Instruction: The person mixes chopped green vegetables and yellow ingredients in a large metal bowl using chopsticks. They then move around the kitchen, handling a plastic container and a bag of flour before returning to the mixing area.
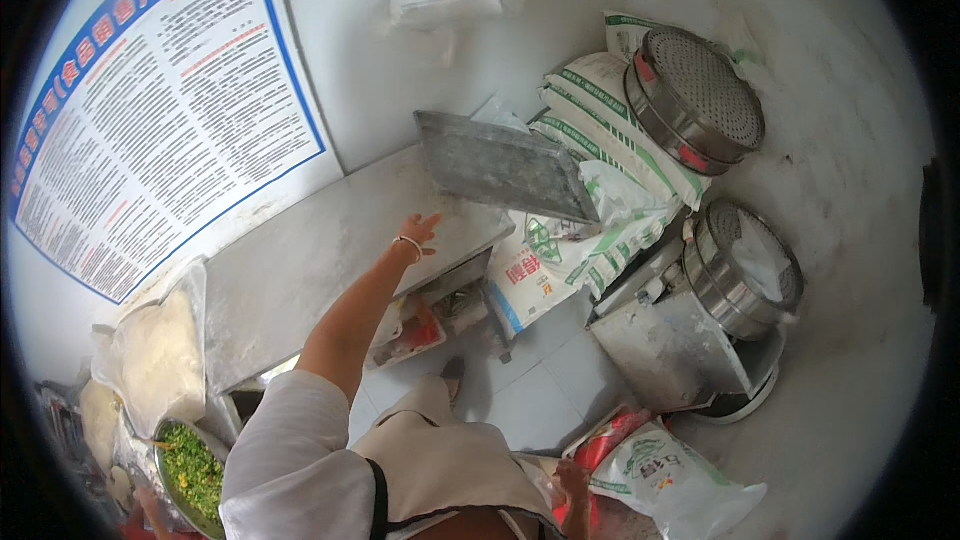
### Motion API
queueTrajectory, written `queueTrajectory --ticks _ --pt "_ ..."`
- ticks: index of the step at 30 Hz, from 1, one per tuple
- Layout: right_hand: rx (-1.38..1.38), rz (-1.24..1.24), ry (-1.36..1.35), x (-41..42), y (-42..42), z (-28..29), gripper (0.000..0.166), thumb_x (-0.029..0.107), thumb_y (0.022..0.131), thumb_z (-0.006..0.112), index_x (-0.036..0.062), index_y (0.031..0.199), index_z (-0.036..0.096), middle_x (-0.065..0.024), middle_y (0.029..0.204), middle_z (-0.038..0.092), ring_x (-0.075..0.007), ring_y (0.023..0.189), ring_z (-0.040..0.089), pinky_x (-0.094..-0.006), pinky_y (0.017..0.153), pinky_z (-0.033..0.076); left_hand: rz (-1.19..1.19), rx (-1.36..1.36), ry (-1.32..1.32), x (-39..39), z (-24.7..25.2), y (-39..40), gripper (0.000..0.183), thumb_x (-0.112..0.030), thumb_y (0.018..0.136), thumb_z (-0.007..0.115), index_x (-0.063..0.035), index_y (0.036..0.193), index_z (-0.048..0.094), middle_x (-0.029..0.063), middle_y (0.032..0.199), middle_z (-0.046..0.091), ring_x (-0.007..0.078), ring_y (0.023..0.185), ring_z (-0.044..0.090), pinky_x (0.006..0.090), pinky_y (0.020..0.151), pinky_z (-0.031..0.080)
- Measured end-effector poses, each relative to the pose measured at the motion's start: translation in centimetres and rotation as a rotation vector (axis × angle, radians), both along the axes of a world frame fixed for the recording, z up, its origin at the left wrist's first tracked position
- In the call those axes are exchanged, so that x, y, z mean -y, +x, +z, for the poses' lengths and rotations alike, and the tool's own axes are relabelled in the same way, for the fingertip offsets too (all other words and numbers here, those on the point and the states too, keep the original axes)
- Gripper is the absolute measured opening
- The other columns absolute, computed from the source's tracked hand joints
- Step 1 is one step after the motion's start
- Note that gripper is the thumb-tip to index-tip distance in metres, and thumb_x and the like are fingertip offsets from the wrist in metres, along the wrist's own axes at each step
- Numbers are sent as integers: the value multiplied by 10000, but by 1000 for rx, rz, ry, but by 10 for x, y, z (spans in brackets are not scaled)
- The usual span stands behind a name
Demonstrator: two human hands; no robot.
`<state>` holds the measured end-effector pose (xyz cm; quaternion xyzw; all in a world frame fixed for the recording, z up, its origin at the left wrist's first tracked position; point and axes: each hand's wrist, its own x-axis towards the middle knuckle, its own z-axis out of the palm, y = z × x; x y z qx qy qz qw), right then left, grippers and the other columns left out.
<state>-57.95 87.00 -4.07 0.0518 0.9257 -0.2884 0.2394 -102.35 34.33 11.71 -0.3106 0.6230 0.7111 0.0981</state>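
My left hand [421,232], with a pale band at its wrist, reaches out over the metal-topped table [300,262]. Its fingers are spread and nothing is in them. Just beyond the fingertips, a dark rectangular metal tray [510,165] stands tilted at the table's far end, beside printed white sacks [577,247]. Low at my right side is my right hand [574,476], close to a red bag [611,439] and a white and green printed sack [660,469]. Its fingers are small and partly hidden, so its grip is unclear.
Round perforated metal steamers [701,90] rest on stacked sacks [592,82]; more steamers [742,270] stand on a metal bin [667,352]. Dough under plastic [161,360] and a bowl of chopped greens [191,472] lie left. Another person's hand [150,510] shows there. A wall poster [172,105] bears writing.
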Motion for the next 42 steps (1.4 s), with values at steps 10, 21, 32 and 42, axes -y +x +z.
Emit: queueTrajectory --ticks 10,21,32,42 --pt "278 -144 21 -6 -65 9 317 351 905 510 98 1012 668 -140 909 682 -300 851 657 -400 744 513 290 220 233 1 -24 -150 506 -295 881 626 -17 1269 457 183 1262 486 374 1039 574 542 838 527" --pt "-213 250 -182 -7 -273 -46 357 361 929 504 53 1014 665 -76 795 688 -213 687 640 -354 648 499 525 -1 310 -10 -18 -26 127 21 725 526 44 848 540 168 822 565 349 793 616 505 664 584" --pt "846 -420 -1324 206 -417 92 490 489 879 593 110 1178 508 -87 1192 569 -223 1055 552 -429 859 479 953 -90 360 -18 19 309 219 -77 610 519 2 809 566 176 946 580 361 863 579 513 774 516" --pt "621 -597 -1132 320 -373 48 308 166 856 610 70 1143 552 -80 1060 611 -256 941 617 -419 749 538 899 -141 237 11 22 441 101 13 585 494 -61 649 522 31 692 504 184 627 497 351 625 487"
